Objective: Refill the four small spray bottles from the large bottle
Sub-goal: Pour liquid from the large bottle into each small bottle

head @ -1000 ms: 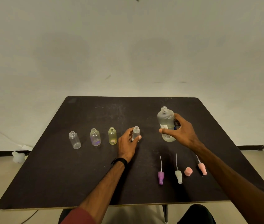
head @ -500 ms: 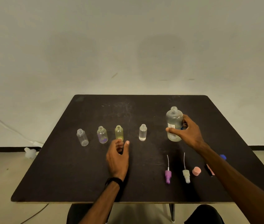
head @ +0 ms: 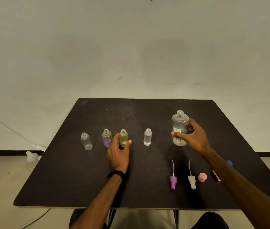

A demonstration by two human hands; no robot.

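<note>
Several small uncapped spray bottles stand in a row on the black table [head: 74, 176]: a clear one [head: 86, 141], a purple-tinted one [head: 106, 138], a yellow-tinted one [head: 123, 137] and a clear one [head: 147, 137] with a little liquid in it. My left hand [head: 118, 152] is open, its thumb and fingers on either side of the yellow-tinted bottle's base. The large uncapped bottle [head: 179, 125] stands upright at the right, and my right hand [head: 192, 138] grips it.
Spray heads lie near the front right: a purple one [head: 173, 180], a white one [head: 192, 181] and a pink one [head: 216, 175] partly behind my right arm. Beside them are a pink cap [head: 202, 177] and a blue cap [head: 229, 162]. A cable and white plug lie on the floor at left.
My left hand let go of the rightmost small bottle, drew back, then moved left and forward to the yellow-tinted bottle. My right hand kept hold of the large bottle.
</note>
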